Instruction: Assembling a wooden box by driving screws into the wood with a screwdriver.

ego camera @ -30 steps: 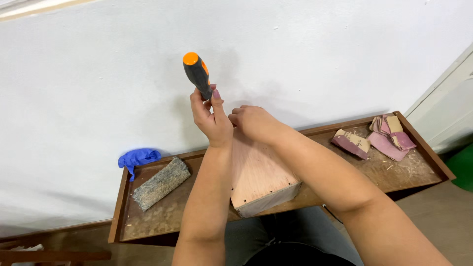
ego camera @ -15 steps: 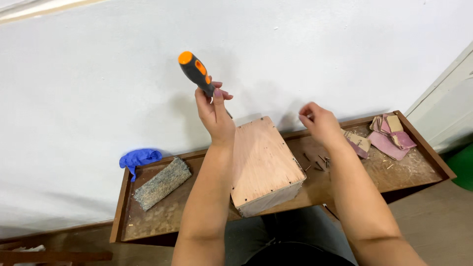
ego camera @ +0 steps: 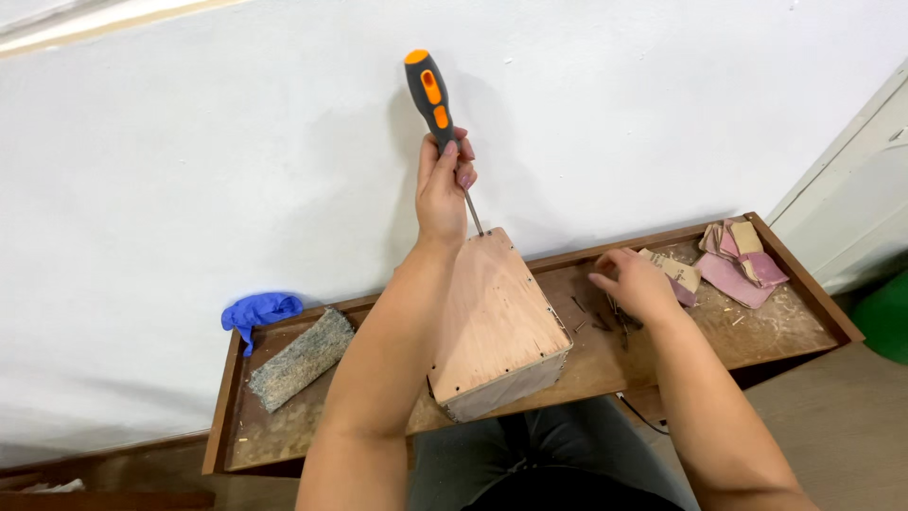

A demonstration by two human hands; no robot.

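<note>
My left hand (ego camera: 443, 185) grips a screwdriver with a black and orange handle (ego camera: 428, 90). Its thin shaft points down to the far top edge of a plywood box (ego camera: 492, 322). The box leans tilted on a low wooden tray table (ego camera: 605, 369), its flat face towards me. My right hand (ego camera: 636, 284) is lowered onto the tray to the right of the box, fingers spread over several small dark screws (ego camera: 598, 320). Whether it has hold of one cannot be seen.
A grey rough block (ego camera: 300, 358) and a blue glove (ego camera: 259, 310) lie at the tray's left end. Pink and tan sandpaper pieces (ego camera: 733, 265) sit at the right end. A white wall stands behind, with a door frame and something green at the right.
My right hand left the top of the box and moved right and down to the screws on the tray. The screwdriver stays upright in my left hand.
</note>
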